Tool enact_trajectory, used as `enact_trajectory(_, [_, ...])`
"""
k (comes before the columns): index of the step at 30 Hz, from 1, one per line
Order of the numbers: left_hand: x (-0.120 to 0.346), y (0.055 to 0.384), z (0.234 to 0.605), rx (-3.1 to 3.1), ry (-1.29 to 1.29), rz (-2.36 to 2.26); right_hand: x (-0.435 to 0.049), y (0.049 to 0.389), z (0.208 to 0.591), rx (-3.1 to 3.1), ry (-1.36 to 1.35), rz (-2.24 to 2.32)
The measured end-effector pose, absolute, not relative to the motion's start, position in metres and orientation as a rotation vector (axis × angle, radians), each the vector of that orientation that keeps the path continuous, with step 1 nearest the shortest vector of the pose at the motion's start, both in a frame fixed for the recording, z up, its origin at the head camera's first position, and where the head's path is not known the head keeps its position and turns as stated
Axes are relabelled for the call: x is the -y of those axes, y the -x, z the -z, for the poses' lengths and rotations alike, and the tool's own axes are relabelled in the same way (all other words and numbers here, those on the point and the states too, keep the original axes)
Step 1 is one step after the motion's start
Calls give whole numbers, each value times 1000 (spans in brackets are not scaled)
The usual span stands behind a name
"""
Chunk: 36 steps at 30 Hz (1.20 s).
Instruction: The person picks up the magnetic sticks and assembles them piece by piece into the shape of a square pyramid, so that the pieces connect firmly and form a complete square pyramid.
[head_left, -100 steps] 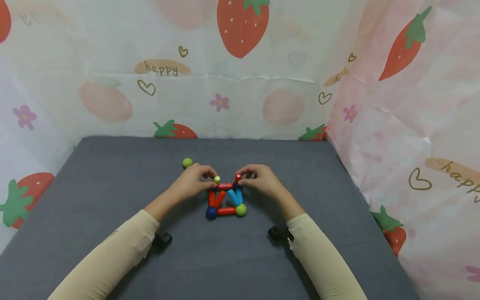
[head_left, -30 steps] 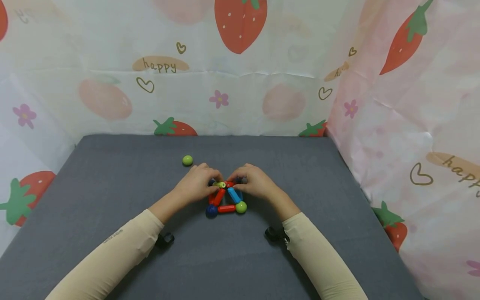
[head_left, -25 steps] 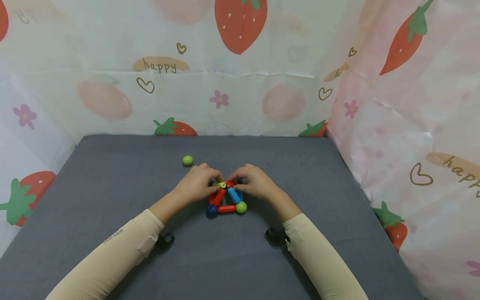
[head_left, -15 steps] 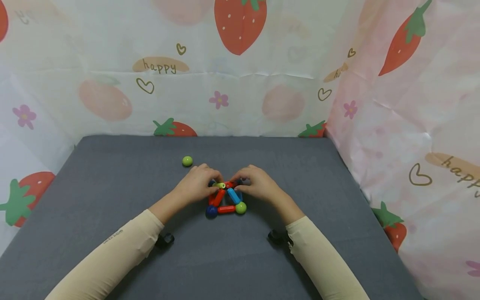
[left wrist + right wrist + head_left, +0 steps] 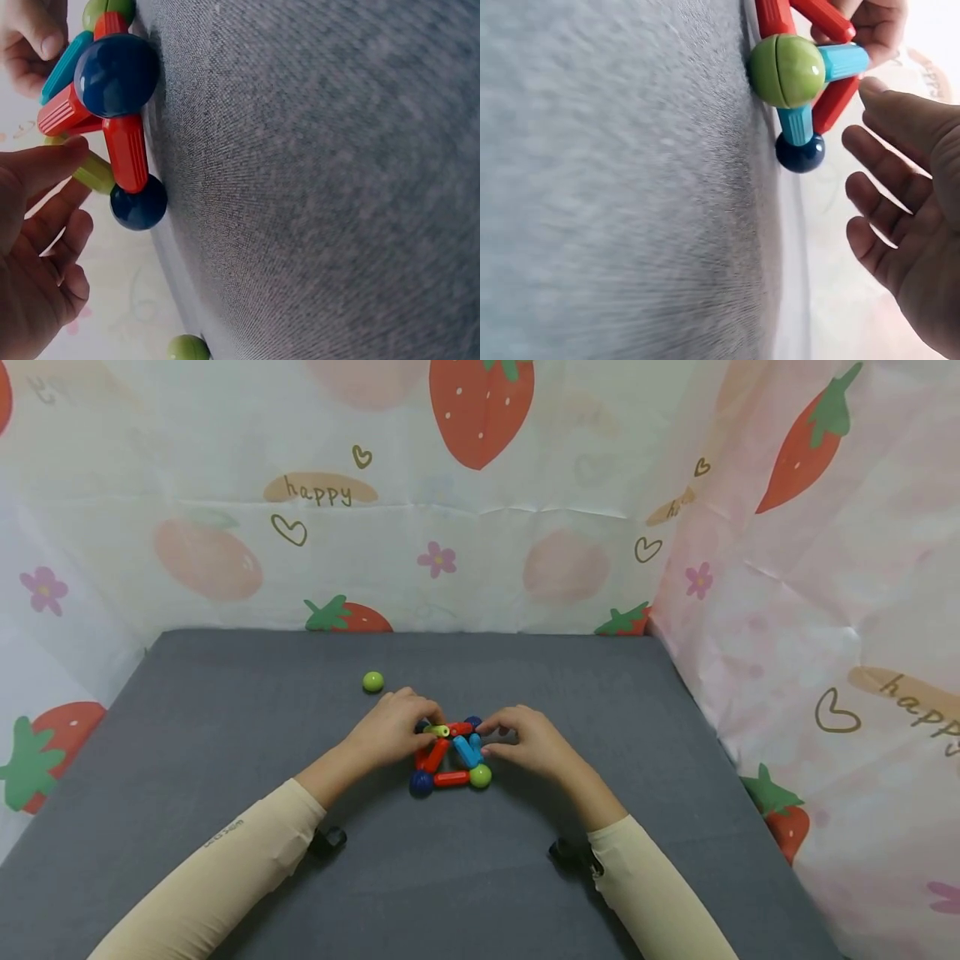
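Observation:
A small frame of magnetic rods and balls sits mid-table: dark blue balls (image 5: 422, 782), a green ball (image 5: 480, 776), red rods (image 5: 452, 779) and light blue rods (image 5: 844, 61). My left hand (image 5: 393, 724) pinches a yellow-green rod (image 5: 94, 174) between thumb and fingers; it slants inward from the far-left blue ball (image 5: 139, 202). A red rod (image 5: 459, 728) leans in from the far-right blue ball (image 5: 472, 723). To the right of the frame, my right hand (image 5: 528, 739) has its fingers parted with nothing between them, its thumb tip close to a blue rod.
A loose green ball (image 5: 372, 682) lies on the grey cloth-covered table (image 5: 450, 877), behind my left hand. Printed curtains (image 5: 480, 552) stand along the back and sides. Black wrist cameras (image 5: 327, 842) hang under both forearms.
The yellow-green and far-right red rods, upright at first, have tilted inward. My right hand has just let go of that red rod and moved right. The left hand keeps its pinch.

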<state>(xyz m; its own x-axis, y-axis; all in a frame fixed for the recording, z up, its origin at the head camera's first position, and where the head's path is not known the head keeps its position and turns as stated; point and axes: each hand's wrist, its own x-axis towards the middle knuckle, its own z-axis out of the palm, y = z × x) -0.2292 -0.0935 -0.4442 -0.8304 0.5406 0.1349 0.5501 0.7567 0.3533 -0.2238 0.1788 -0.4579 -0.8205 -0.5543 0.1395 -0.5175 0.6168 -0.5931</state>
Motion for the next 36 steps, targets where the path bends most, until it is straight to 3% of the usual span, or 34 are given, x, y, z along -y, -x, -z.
enact_trajectory(11, [99,230,445,2944,884,656,-184,206,471,-2503,606,1258])
enact_trajectory(22, [128,241,438,2931,827,849,-186,199,480,-2451,622,1297])
enact_trajectory(36, [173,274,445,2917,520,1041,-183,192,489,-2552,581,1287])
